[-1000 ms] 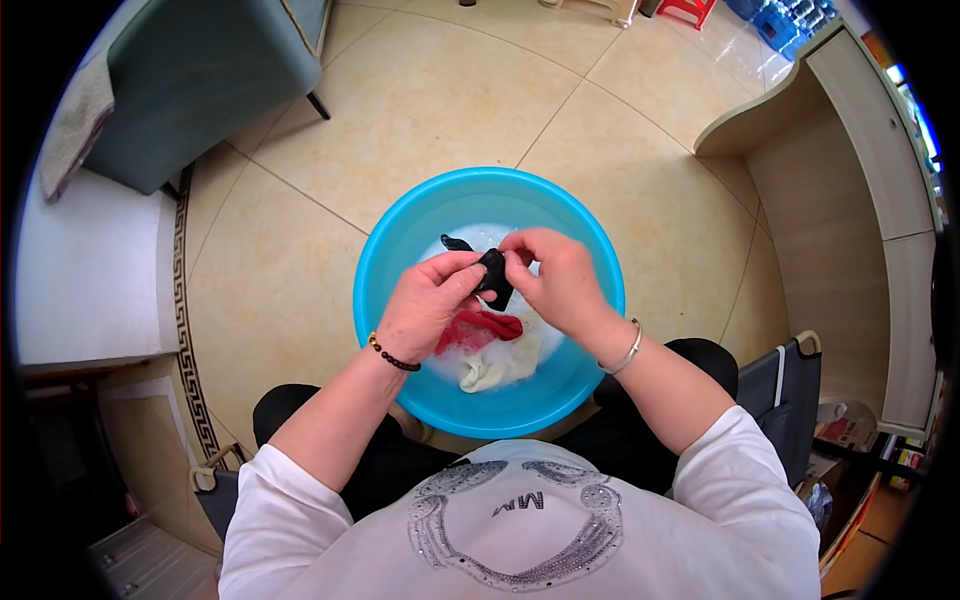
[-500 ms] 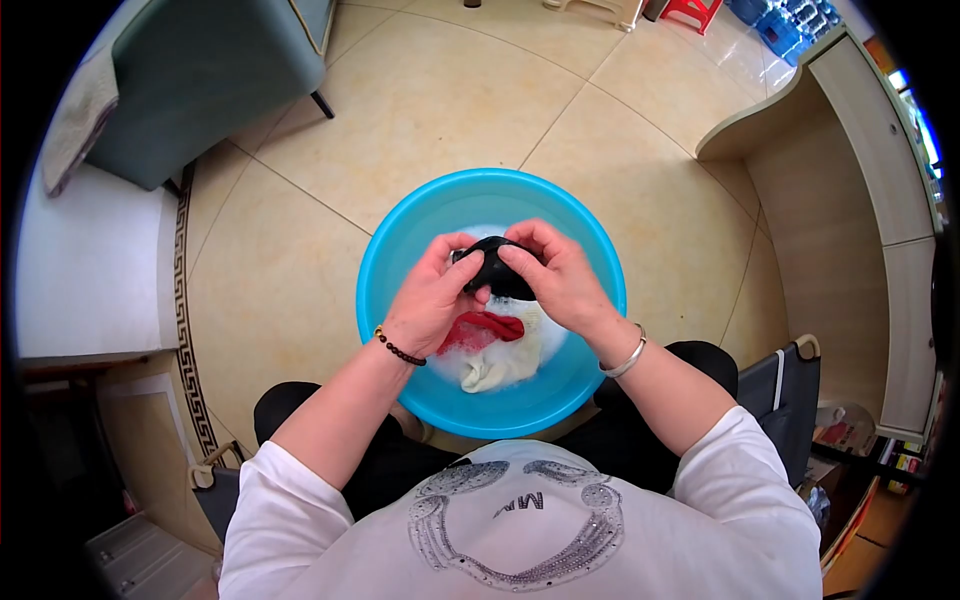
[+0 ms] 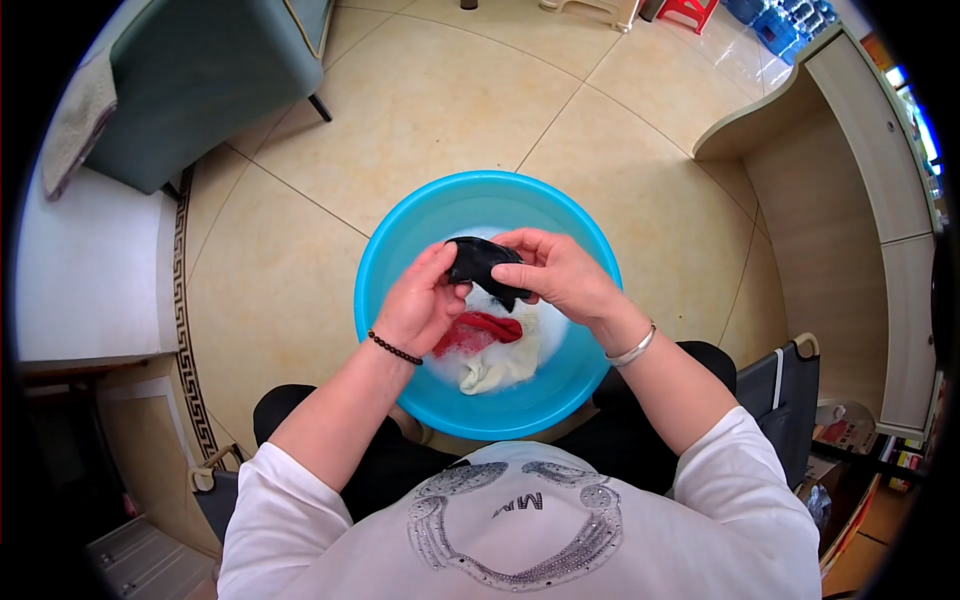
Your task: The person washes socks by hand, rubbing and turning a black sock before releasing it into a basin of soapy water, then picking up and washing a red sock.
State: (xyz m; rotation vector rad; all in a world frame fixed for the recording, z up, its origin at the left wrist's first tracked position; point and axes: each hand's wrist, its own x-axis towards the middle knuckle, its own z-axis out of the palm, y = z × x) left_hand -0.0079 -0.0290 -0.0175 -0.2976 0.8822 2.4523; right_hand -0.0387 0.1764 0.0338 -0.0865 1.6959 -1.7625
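A small, wet-looking black cloth (image 3: 482, 262), sock-like in size, is stretched between my hands above the basin. My left hand (image 3: 425, 305) pinches its left end between thumb and fingers. On the other side my right hand (image 3: 560, 277) grips the right end, thumb on top and fingers behind. Below them, a light blue plastic basin (image 3: 375, 375) holds sudsy water (image 3: 555, 325). In the foam lie a bunched red cloth (image 3: 490, 325) and a crumpled off-white cloth (image 3: 490, 372), partly under the red one.
Tiled floor (image 3: 640, 200) surrounds the basin. A grey-green chair (image 3: 210, 80) stands at upper left, and a curved wooden cabinet (image 3: 830, 190) at right. A red stool (image 3: 688, 12) and blue water bottles (image 3: 785, 30) are at the far right. My knees flank the basin.
Both hands have shifted their grip on the black cloth. It is now spread wider and tilted, its right end hanging lower, and my left hand has rolled outward.
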